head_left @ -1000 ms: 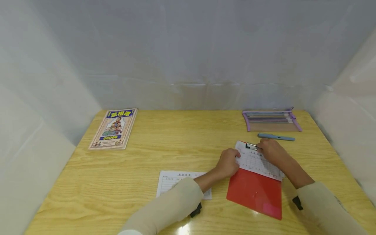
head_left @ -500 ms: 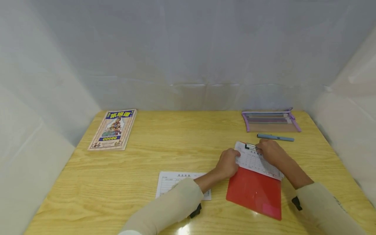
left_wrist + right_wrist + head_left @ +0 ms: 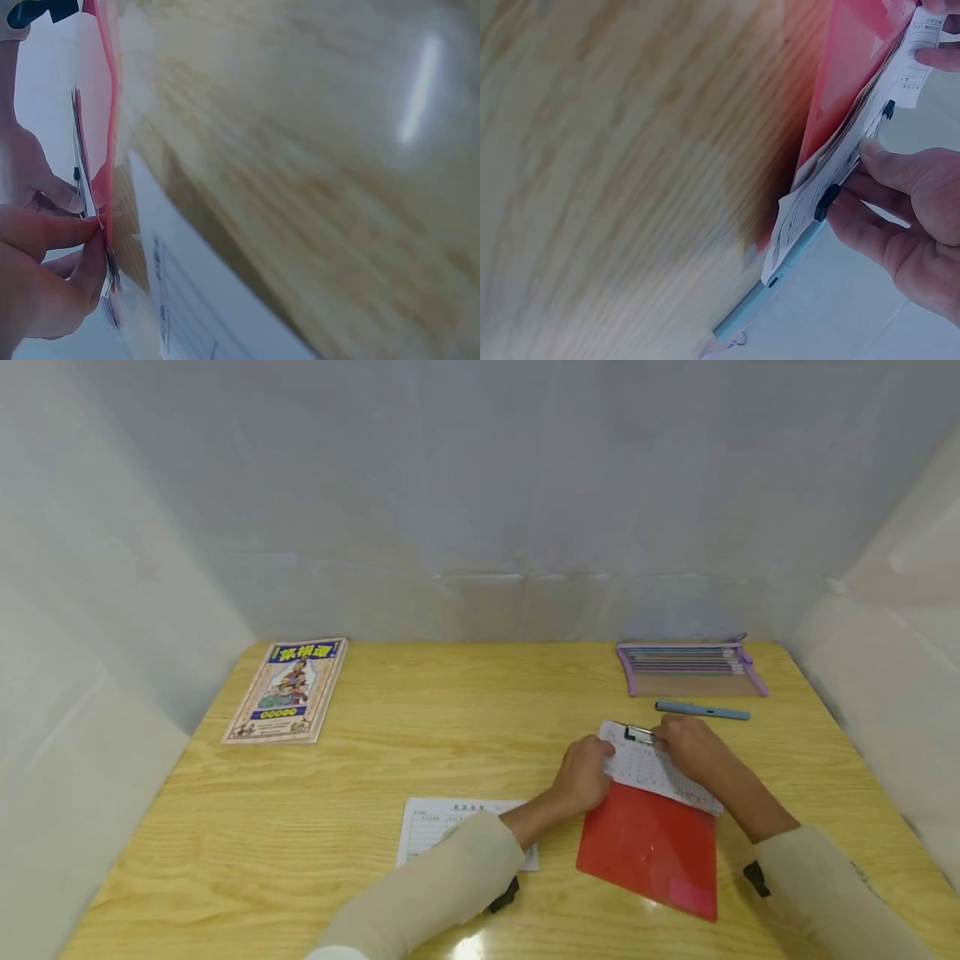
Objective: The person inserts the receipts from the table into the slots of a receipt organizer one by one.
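Note:
A red clipboard [image 3: 648, 852] lies slanted on the right half of the table. Printed form sheets [image 3: 648, 772] cover its upper part, beneath the metal clip [image 3: 639, 735]. My left hand [image 3: 583, 777] pinches the left edge of the sheets between thumb and fingers. At the top, my right hand [image 3: 696, 750] grips the clip, thumb and fingers on its wire lever as the right wrist view shows. In that view the sheets [image 3: 817, 184] stand in a thin, slightly fanned stack against the board. Part of the clip is hidden by the right hand in the head view.
Another printed form [image 3: 431, 827] lies partly under the left sleeve. Beyond the right hand are a blue pen [image 3: 702, 710] and a clear pencil case [image 3: 690, 668] with purple trim. An illustrated book [image 3: 288, 692] sits at the far left. Pale sheeting [image 3: 480, 510] walls the table's back and sides.
The sheets have shifted slightly upward on the clipboard, their lower edge a little higher. Both hands keep their holds, nearly still.

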Action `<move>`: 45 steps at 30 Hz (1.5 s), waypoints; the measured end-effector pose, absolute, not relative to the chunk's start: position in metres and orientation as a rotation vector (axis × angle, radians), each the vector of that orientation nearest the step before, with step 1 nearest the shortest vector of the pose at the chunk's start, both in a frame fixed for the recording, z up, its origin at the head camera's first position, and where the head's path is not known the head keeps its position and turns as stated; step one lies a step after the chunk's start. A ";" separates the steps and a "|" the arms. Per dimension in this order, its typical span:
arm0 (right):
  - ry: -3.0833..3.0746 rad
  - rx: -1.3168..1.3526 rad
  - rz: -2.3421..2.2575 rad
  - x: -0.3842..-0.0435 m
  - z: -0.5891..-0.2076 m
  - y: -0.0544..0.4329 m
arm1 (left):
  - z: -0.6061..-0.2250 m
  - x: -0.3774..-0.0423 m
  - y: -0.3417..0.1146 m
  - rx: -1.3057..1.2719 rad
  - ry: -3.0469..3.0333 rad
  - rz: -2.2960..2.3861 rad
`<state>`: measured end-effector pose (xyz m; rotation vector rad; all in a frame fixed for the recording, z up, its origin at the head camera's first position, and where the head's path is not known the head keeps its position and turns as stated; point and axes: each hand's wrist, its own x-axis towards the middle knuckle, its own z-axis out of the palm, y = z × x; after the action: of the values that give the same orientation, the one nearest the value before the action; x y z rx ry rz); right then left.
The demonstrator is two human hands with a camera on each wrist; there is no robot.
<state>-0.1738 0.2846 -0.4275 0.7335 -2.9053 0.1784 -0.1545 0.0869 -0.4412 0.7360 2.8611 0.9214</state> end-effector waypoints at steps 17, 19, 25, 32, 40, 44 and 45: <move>-2.942 0.720 0.154 -0.174 -0.428 0.285 | -0.423 -0.152 0.036 0.602 2.532 1.238; -2.959 0.704 0.156 -0.174 -0.427 0.285 | -0.419 -0.152 0.021 0.583 2.525 1.238; -2.985 0.681 0.161 -0.174 -0.427 0.286 | -0.413 -0.150 -0.027 0.593 2.522 1.197; -2.983 0.693 0.241 -0.175 -0.423 0.286 | -0.417 -0.141 -0.075 0.425 2.646 1.086; -2.994 0.704 0.263 -0.175 -0.422 0.286 | -0.422 -0.127 -0.116 0.257 2.755 0.910; -2.984 0.700 0.251 -0.175 -0.423 0.287 | -0.421 -0.115 -0.128 0.197 2.774 0.896; -2.981 0.703 0.250 -0.176 -0.423 0.287 | -0.421 -0.113 -0.131 0.180 2.771 0.904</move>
<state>-0.1755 0.2866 -0.4233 0.7034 -2.9809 0.2499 -0.1126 -0.1307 -0.4208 0.1798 2.7713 0.9039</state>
